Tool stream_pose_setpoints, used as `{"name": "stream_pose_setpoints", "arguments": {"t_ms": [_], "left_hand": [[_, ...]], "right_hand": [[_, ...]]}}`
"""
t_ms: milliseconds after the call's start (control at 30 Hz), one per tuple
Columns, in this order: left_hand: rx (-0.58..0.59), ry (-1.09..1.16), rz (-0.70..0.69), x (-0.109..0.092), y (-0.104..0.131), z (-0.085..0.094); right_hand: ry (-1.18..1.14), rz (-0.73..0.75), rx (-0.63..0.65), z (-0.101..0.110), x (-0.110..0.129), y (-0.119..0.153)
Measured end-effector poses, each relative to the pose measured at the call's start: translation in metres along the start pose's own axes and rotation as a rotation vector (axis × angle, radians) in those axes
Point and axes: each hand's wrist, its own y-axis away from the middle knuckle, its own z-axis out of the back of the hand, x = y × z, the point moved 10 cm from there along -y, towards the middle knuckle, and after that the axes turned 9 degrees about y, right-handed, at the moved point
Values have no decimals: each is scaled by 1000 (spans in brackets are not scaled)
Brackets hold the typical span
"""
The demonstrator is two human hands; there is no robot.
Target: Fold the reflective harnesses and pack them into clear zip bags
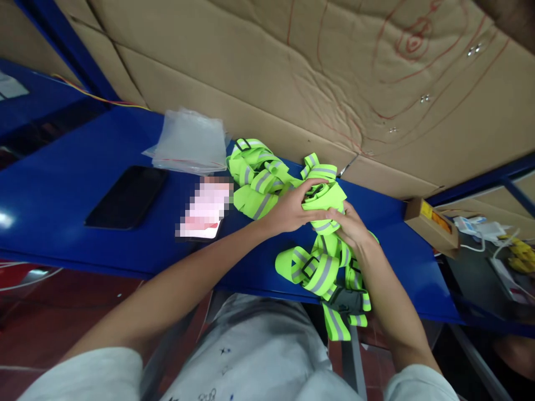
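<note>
Between my hands is a folded bundle of neon-yellow reflective strap [324,200] with grey stripes. My left hand [295,207] wraps it from the left, thumb on top and fingers along its lower side. From the right, my right hand [351,223] grips the same bundle, its fingertips partly hidden behind it. More looped reflective straps [321,270] with black buckles lie below, and some hang over the table's front edge along with a dark piece [345,301]. Another heap of the straps [259,178] rests to the left of my hands.
On the blue table [251,256] lie a stack of clear plastic bags [188,142], a dark flat tray or device [127,197] and a phone [204,209] with a blurred screen. Cardboard [251,67] lines the back. A small open box [432,225] stands at right.
</note>
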Motion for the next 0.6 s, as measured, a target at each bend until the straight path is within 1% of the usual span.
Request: {"name": "stream_pose_setpoints", "arguments": {"t_ms": [67,133,200,233,267,333,367,400,433,467,500,533,567,600], "left_hand": [[6,-33,-36,-6,0,-1],[-12,-59,-57,-12,0,0],[-15,-42,-27,-16,-2,0],[-13,-16,11,-19,-3,1],[-28,6,54,-22,-2,4],[-96,-27,115,-36,4,12],[-151,-92,101,-49,10,17],[-179,-182,62,-65,19,16],[-158,-274,0,-80,29,8],[-102,-329,-45,-90,41,-7],[22,-366,-68,-93,55,-30],[188,-435,-94,-89,71,-58],[346,-565,-131,-81,89,-86],[451,-707,-158,-66,104,-107]], "right_hand": [[21,25,5,-3,3,4],[36,65,-24,-4,12,9],[48,105,-75,-1,27,15],[50,127,-112,5,36,18],[48,155,-162,15,46,22],[42,234,-309,49,67,33],[44,283,-394,70,77,40],[52,332,-478,92,83,50],[70,381,-561,113,88,61],[99,420,-639,132,88,74],[106,433,-699,148,83,86],[96,437,-756,160,74,99],[80,425,-795,169,63,111],[65,426,-835,174,52,125]]}}
